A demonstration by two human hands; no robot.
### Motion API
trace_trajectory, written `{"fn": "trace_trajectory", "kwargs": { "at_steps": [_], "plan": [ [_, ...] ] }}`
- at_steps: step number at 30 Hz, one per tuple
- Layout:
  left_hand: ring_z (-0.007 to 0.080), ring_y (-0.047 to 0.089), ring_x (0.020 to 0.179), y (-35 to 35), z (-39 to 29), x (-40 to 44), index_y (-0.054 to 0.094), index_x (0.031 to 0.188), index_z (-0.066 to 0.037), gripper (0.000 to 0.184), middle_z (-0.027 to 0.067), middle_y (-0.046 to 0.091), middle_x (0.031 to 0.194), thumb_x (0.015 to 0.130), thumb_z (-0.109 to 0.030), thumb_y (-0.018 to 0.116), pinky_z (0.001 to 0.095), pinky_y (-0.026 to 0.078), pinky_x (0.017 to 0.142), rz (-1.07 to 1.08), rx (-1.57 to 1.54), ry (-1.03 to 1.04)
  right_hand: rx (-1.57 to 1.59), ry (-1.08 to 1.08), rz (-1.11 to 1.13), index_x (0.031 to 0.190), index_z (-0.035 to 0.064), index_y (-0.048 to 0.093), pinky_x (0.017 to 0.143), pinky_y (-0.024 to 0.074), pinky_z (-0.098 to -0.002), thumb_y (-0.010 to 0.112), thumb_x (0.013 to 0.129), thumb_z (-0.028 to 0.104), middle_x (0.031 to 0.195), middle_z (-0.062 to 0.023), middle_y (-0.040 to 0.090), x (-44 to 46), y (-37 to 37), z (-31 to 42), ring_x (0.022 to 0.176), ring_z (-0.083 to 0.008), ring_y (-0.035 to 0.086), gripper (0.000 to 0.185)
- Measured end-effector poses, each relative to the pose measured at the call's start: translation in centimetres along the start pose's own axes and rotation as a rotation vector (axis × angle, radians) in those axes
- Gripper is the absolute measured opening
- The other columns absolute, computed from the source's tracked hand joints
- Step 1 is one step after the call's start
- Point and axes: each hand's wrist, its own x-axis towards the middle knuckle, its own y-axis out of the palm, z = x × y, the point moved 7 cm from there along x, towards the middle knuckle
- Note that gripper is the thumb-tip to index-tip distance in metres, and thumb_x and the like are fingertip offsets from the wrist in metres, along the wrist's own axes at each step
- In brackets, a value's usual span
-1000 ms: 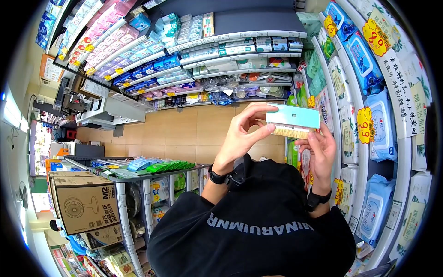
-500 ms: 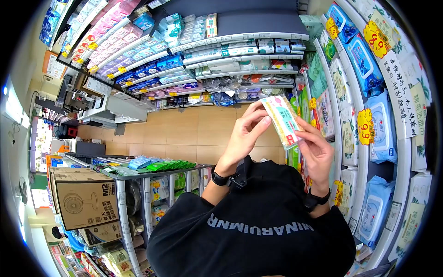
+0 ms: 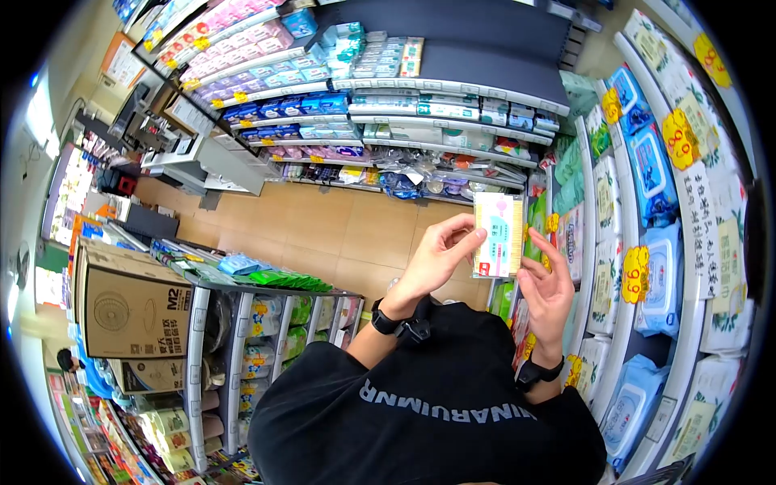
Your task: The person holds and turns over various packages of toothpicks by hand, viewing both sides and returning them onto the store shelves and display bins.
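A small flat pack (image 3: 498, 234), white with pink, teal and red print and a yellow striped edge, is held upright in front of me. My left hand (image 3: 437, 260) pinches its left side between thumb and fingers. Just to the right of the pack is my right hand (image 3: 547, 291), its fingers spread and the thumb apart. Its fingertips are close to the pack's right edge; whether one touches it I cannot tell.
Shelves (image 3: 453, 86) of packaged goods run across the front. On the right, another shelf (image 3: 588, 202) holds wet-wipe packs (image 3: 664, 279) and yellow price tags (image 3: 635, 273). A low rack (image 3: 194, 331) and a fan carton (image 3: 133, 303) stand at left. Tiled floor (image 3: 323, 242) lies between.
The pack has turned from tilted to nearly upright, facing me. My right hand has let go of its right edge and its fingers have opened. The view has rotated slightly.
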Motion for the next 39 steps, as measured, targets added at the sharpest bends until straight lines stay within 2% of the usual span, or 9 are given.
{"fn": "trace_trajectory", "kwargs": {
  "at_steps": [2, 5, 8, 17, 24, 26, 30, 36, 39],
  "plan": [
    [0.0040, 0.060, 0.083, -0.9, 0.4, -0.1, 0.063, 0.116, 0.002, 0.026, 0.0020, 0.069, 0.098, 0.099, -0.018, 0.063, 0.0218, 0.048, 0.068, -0.014, -0.002, -0.025, 0.111, 0.062, 0.001, 0.135, -0.0049, 0.047, 0.097, 0.0520, -0.0310, 0.059, 0.090, -0.009, 0.143, -0.0190, 0.049, 0.6, 0.7, -0.3, 0.118, -0.0236, 0.061, 0.046],
    [0.0045, 0.061, 0.084, -2.3, 0.0, -0.3, 0.059, 0.121, 0.001, 0.029, 0.0019, 0.067, 0.095, 0.097, -0.014, 0.066, 0.0210, 0.048, 0.069, -0.125, -0.076, 0.006, 0.120, 0.131, 0.109, 0.135, -0.0053, 0.046, 0.097, 0.0522, -0.0307, 0.059, 0.091, -0.011, 0.142, -0.0183, 0.050, 1.6, 1.8, -1.5, 0.119, -0.0228, 0.060, 0.046],
    [0.0049, 0.062, 0.085, -4.0, -0.3, -0.2, 0.055, 0.123, -0.001, 0.032, 0.0019, 0.066, 0.095, 0.095, -0.011, 0.067, 0.0205, 0.049, 0.070, -0.158, -0.120, 0.034, 0.135, 0.150, 0.142, 0.133, -0.0053, 0.048, 0.098, 0.0520, -0.0310, 0.059, 0.090, -0.012, 0.141, -0.0174, 0.050, 2.9, 2.9, -2.5, 0.118, -0.0220, 0.060, 0.044],
    [0.0063, 0.061, 0.089, -8.4, -0.6, 3.3, 0.054, 0.125, -0.001, 0.038, 0.0038, 0.066, 0.103, 0.092, -0.008, 0.072, 0.0212, 0.050, 0.077, -0.202, -0.064, 0.025, 0.102, 0.114, 0.160, 0.128, -0.0049, 0.051, 0.098, 0.0517, -0.0311, 0.061, 0.089, -0.011, 0.139, -0.0159, 0.051, 8.7, 5.5, -4.1, 0.118, -0.0217, 0.060, 0.040],
    [0.0065, 0.062, 0.092, -14.6, -1.1, 10.4, 0.055, 0.126, 0.000, 0.038, 0.0040, 0.065, 0.104, 0.092, -0.007, 0.071, 0.0219, 0.052, 0.080, -0.191, -0.021, 0.046, 0.065, 0.101, 0.174, 0.126, -0.0050, 0.052, 0.098, 0.0517, -0.0311, 0.061, 0.090, -0.011, 0.139, -0.0154, 0.050, 17.1, 8.8, -7.3, 0.120, -0.0215, 0.059, 0.038],
    [0.0048, 0.061, 0.087, -16.8, -1.5, 13.0, 0.056, 0.125, -0.002, 0.037, 0.0025, 0.066, 0.104, 0.091, -0.007, 0.072, 0.0195, 0.048, 0.076, -0.214, -0.030, 0.050, 0.061, 0.103, 0.171, 0.126, -0.0051, 0.052, 0.097, 0.0520, -0.0310, 0.061, 0.090, -0.011, 0.139, -0.0149, 0.050, 19.9, 10.0, -8.2, 0.120, -0.0213, 0.059, 0.038],
    [0.0051, 0.062, 0.087, -20.9, -2.5, 18.1, 0.057, 0.125, -0.002, 0.038, 0.0031, 0.066, 0.104, 0.091, -0.007, 0.071, 0.0199, 0.049, 0.075, -0.186, -0.019, 0.055, 0.033, 0.111, 0.178, 0.125, -0.0043, 0.053, 0.097, 0.0519, -0.0306, 0.061, 0.090, -0.010, 0.138, -0.0137, 0.050, 26.0, 12.3, -10.0, 0.120, -0.0212, 0.059, 0.036],
    [0.0067, 0.062, 0.082, -27.4, -4.3, 26.2, 0.058, 0.129, -0.002, 0.040, 0.0030, 0.065, 0.105, 0.092, -0.008, 0.071, 0.0216, 0.050, 0.068, -0.164, 0.182, 0.041, 0.038, 0.104, 0.151, 0.123, -0.0042, 0.054, 0.096, 0.0524, -0.0298, 0.062, 0.091, -0.008, 0.138, -0.0129, 0.051, 35.4, 15.4, -13.7, 0.118, -0.0201, 0.060, 0.033],
    [0.0106, 0.064, 0.077, -30.4, -4.4, 30.5, 0.060, 0.127, -0.002, 0.039, 0.0037, 0.065, 0.099, 0.090, -0.010, 0.072, 0.0252, 0.051, 0.065, -0.187, 0.303, 0.066, -0.044, 0.134, 0.127, 0.122, -0.0030, 0.054, 0.093, 0.0533, -0.0281, 0.062, 0.091, -0.008, 0.134, -0.0116, 0.054, 39.7, 16.6, -16.3, 0.116, -0.0206, 0.062, 0.032]
  ]
}}
